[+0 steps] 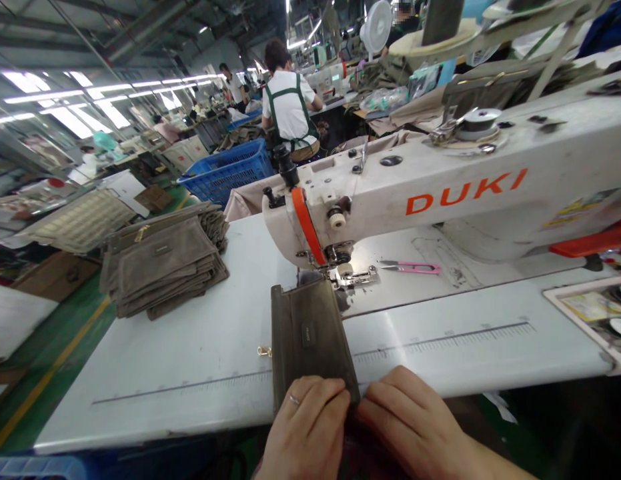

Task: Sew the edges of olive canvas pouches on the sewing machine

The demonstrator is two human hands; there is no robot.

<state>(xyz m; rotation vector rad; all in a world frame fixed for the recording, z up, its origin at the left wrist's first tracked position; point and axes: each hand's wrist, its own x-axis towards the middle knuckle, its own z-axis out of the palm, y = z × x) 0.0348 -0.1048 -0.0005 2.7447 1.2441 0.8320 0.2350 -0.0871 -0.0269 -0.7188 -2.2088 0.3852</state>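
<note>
The left hand [303, 427] and right hand [413, 427], just apart, are clamped on the near end of a brown pouch [310, 340], its far end at the presser foot [353, 277]. A stack of pouches [165, 267] lies on the table [190, 353]; whether sewn or unsewn, I cannot tell.

the left hand [303, 430] and the right hand [413, 427] sit low and side by side in front of the sewing machine [390, 193], backs up, slanting in toward each other. the left hand's fingers lie together, gently curled, with a thin silver ring [295, 399] on one. the right hand mirrors this pose, its fingertips [375, 400] just beside the left's. the right forearm runs off toward the lower right, while the left wrist drops out of view below.
</note>
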